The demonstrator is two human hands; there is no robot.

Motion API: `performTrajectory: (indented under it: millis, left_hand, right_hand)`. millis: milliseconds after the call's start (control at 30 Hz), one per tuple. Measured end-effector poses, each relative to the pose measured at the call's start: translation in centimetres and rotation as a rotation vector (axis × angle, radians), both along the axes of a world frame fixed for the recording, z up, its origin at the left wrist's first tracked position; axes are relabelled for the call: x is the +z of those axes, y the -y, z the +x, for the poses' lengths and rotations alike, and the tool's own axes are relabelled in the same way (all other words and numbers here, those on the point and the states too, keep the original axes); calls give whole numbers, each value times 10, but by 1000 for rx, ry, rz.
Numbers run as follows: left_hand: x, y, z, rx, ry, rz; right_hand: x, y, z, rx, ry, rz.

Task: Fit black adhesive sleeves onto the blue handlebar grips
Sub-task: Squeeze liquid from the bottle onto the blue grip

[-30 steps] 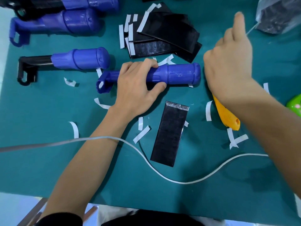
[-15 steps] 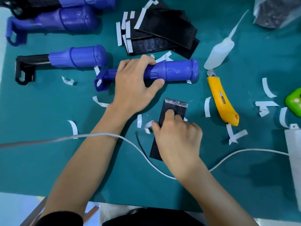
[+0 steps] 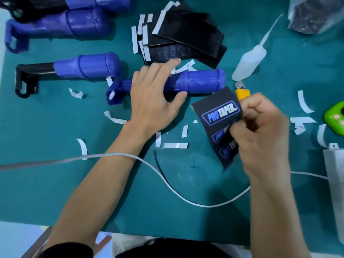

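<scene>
A blue handlebar grip [image 3: 202, 81] lies across the middle of the teal mat, its thick end to the right. My left hand [image 3: 154, 94] grips its narrow part, fingers over the top and thumb in front. Just right of it and below the grip's thick end, my right hand [image 3: 260, 135] pinches a black adhesive sleeve [image 3: 217, 116], lifted off the mat with its blue-and-white printed logos facing up. A heap of more black sleeves [image 3: 186, 40] with white backing strips lies behind the grip.
Three more blue grips [image 3: 87, 67] lie at the back left. A squeeze bottle [image 3: 249, 62] and a yellow utility knife [image 3: 242, 92] sit right of the held grip. White backing strips litter the mat; a white cable [image 3: 167, 183] crosses the front. A green object [image 3: 335, 118] sits far right.
My right hand came from the bottle at the back right down to the flat sleeve, picked it up and turned it logo side up beside the grip. My left hand stayed on the grip.
</scene>
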State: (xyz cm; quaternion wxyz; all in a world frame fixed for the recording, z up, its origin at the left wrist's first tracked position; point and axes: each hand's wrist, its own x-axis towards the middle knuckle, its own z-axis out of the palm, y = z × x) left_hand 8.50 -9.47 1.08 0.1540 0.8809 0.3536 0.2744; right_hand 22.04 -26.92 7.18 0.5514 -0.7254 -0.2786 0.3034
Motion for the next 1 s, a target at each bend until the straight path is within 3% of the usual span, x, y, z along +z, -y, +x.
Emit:
performTrajectory:
  millis: [133, 367, 533, 767, 1000]
  left_hand:
    - [-1, 5, 0, 11, 90, -73]
    - [-8, 6, -7, -77, 118, 86]
    - [-8, 6, -7, -82, 124, 120]
    - [-3, 18, -7, -47, 105, 58]
    - [7, 23, -17, -75, 198, -385]
  right_hand:
    - [-23, -12, -1, -5, -250, 120]
    - [-30, -14, 3, -223, -527, 175]
    - [-34, -15, -6, -168, -474, 289]
    - [-46, -17, -21, -212, -508, 211]
    - [-54, -19, -23, -170, -302, 113]
